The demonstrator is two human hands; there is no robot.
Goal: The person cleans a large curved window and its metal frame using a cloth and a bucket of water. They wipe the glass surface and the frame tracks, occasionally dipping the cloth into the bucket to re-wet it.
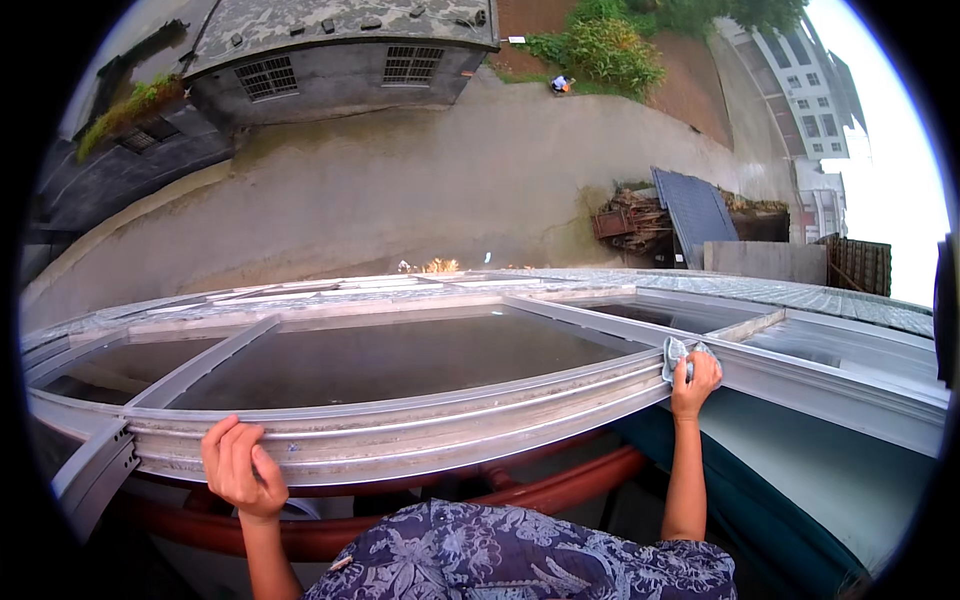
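Note:
My right hand (pixel 697 382) presses a crumpled light blue-grey cloth (pixel 673 358) against the aluminium window frame (pixel 810 386), where an upright meets the lower rail. Bunched under my fingers, the cloth is partly hidden. At the other end of the grooved sill track (pixel 450 412), my left hand (pixel 244 469) has its fingers curled over the metal and the thumb apart. Dirt marks show along the track's grooves. Beyond it are large glass panes (pixel 420 360) held between metal bars.
A reddish-brown rail (pixel 555 491) runs below the sill, and a dark green curtain (pixel 750 487) hangs at right. Far below lie a concrete yard (pixel 450 180), a grey building (pixel 337 75), a blue sheet roof (pixel 694 214) and a person (pixel 560 84) near bushes.

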